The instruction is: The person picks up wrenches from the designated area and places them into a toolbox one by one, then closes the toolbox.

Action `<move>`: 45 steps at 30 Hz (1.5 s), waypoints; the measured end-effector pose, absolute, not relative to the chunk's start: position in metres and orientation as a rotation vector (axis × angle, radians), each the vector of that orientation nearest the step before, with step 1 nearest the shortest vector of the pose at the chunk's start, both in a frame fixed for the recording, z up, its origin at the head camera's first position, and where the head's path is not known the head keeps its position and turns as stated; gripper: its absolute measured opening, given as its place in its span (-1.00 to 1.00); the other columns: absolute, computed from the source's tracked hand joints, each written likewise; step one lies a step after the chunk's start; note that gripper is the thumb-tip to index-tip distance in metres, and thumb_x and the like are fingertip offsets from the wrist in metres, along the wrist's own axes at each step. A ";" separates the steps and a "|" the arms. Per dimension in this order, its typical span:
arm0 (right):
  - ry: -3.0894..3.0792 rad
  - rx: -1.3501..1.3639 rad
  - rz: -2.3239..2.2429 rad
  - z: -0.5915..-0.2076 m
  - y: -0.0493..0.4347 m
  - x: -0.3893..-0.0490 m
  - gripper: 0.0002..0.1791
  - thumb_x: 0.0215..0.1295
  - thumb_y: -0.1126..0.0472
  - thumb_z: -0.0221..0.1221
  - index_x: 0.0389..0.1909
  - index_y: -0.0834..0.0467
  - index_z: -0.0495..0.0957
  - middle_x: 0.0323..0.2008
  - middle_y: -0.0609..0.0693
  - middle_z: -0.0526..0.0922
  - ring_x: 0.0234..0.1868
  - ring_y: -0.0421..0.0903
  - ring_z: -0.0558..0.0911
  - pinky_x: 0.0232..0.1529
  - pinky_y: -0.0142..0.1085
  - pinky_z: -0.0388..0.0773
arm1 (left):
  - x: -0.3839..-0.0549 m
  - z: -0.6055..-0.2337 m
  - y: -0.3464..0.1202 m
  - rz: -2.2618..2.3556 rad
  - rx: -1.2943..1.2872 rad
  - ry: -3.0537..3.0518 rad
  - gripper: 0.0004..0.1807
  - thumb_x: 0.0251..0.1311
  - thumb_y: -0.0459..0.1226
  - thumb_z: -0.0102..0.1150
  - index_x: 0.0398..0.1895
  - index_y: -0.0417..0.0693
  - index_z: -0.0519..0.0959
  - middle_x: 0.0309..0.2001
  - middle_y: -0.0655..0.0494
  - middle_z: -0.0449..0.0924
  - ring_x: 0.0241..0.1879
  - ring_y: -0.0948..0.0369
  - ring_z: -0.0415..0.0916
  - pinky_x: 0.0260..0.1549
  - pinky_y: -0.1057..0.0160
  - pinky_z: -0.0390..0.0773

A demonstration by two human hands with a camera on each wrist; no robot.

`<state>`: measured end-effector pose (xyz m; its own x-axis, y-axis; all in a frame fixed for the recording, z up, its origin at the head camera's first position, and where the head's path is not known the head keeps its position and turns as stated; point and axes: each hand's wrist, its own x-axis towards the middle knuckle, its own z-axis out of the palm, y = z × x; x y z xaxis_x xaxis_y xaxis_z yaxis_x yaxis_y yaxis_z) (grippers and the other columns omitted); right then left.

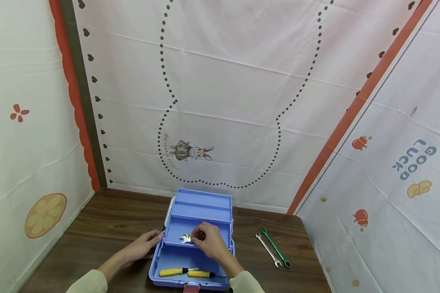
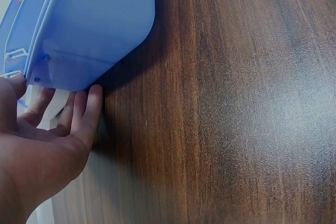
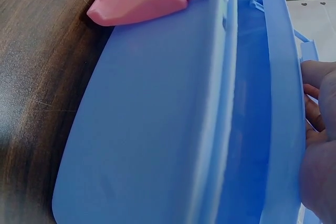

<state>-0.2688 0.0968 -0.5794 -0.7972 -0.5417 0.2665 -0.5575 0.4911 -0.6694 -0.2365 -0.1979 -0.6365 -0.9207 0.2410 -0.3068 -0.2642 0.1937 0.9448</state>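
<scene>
At the bottom of the head view, near six o'clock, a blue toolbox (image 1: 168,281) sits wide open on the brown table (image 1: 132,211). Think of the box as the clock. The left hand (image 1: 143,246) is at nine o'clock, with its fingers loose and mostly stretched out, touching the side of the box. I can't tell how hard it presses.

The right hand (image 1: 210,240) is over the blue tray (image 1: 177,226), just past twelve o'clock, with its fingers bent. They seem to pinch the end of a small wrench (image 1: 185,238). Its shiny head pokes out toward nine o'clock, inside the tray.

Down at six o'clock, two yellow screwdrivers (image 1: 172,272) lie in the bottom of the box, above the pink latch (image 1: 192,288). Away at three o'clock, a silver wrench (image 1: 268,249) and a green wrench (image 1: 276,248) lie side by side on the table.

I think the step now is setting the small wrench in its tray. The next move would need soft, slow fingers letting go, so it lies flat, while the left hand steadies the box.
</scene>
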 end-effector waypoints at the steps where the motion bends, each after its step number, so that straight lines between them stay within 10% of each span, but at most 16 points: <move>1: -2.690 0.998 1.219 -0.579 0.097 -0.269 -0.92 0.35 0.32 0.44 -0.19 0.15 0.75 -0.30 -0.12 0.66 -0.34 -0.41 0.57 -0.34 -0.49 0.63 | -0.237 -0.637 -0.198 1.776 -0.023 2.089 -0.30 0.63 0.13 -0.03 0.40 -0.33 0.39 0.24 -0.22 0.56 0.25 -0.10 0.53 0.01 -0.10 0.74; 45: -2.499 0.664 1.366 -0.531 0.241 -0.277 -0.86 0.29 0.36 0.46 -0.19 0.16 0.72 -0.31 -0.09 0.70 -0.28 -0.13 0.66 -0.27 -0.35 0.67 | -0.240 -0.634 -0.197 1.780 -0.065 2.108 -0.29 0.61 0.08 0.06 0.40 -0.40 0.41 0.17 -0.17 0.62 0.18 -0.05 0.59 -0.03 -0.06 0.76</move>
